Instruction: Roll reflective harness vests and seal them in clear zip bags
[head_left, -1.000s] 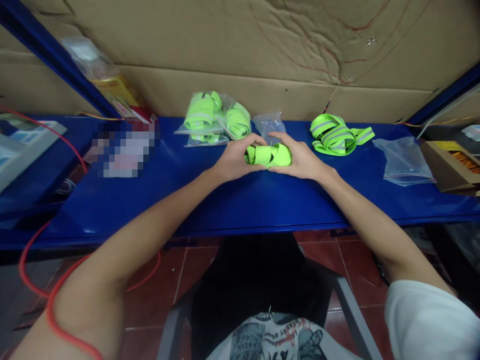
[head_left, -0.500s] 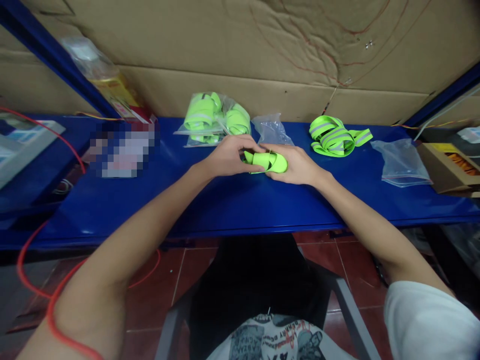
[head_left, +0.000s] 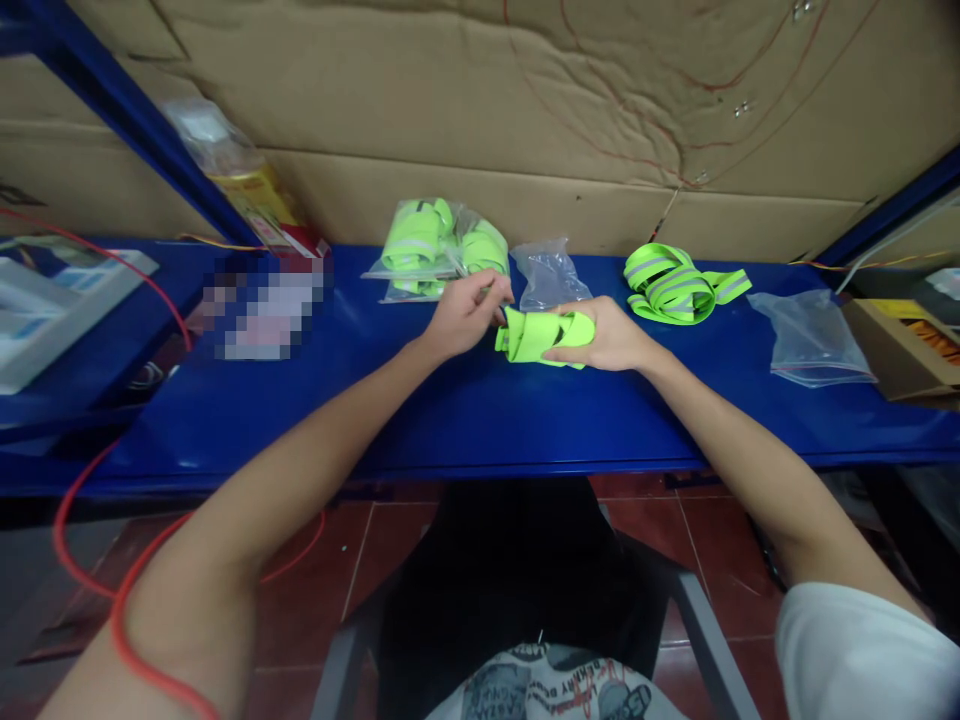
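My right hand [head_left: 604, 338] grips a folded bundle of neon green reflective strap [head_left: 541, 336] just above the blue bench top [head_left: 480, 410]. My left hand [head_left: 466, 312] sits at the bundle's left end, fingers curled and pinched close to it; whether they still touch the strap I cannot tell. An empty clear plastic bag [head_left: 546, 272] lies right behind both hands.
Bagged green straps [head_left: 439, 247] lie at the back left, a loose green strap [head_left: 679, 283] at the back right. Another clear bag [head_left: 812, 324] and a cardboard box [head_left: 904, 348] are at the far right. Cardboard lines the wall [head_left: 465, 110]. A red cable [head_left: 112, 590] hangs at left.
The bundle has shifted slightly right into my right hand. My left hand has lifted off its top and drawn back to its left end, toward the clear bag.
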